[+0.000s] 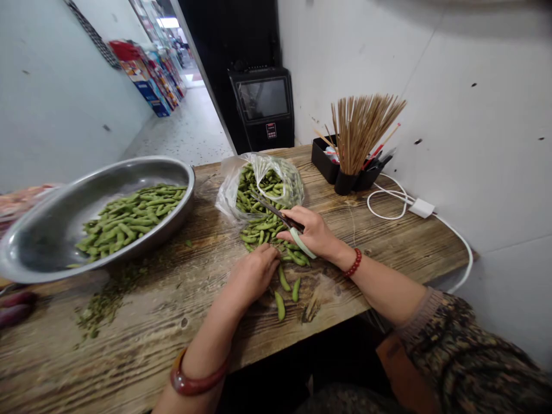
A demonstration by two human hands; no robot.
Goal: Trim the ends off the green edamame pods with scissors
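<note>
My right hand [313, 230] is closed round a pair of scissors [276, 211] with a pale green handle, the blades pointing away to the upper left. Beside it my left hand [257, 271] has its fingers curled down at the near edge of a pile of edamame pods [261, 227]; what its fingertips hold is hidden. The pile spills from a clear plastic bag [293, 178] full of pods. A few loose pods [280, 306] lie on the wood just right of my left hand.
At left stands a large metal basin [190, 195] with many pods inside. Cut scraps [101, 307] lie below it on the wooden table [181, 351]. A black organizer [323, 161] with wooden skewers [362, 132] and a white cable with adapter [421, 208] are at right.
</note>
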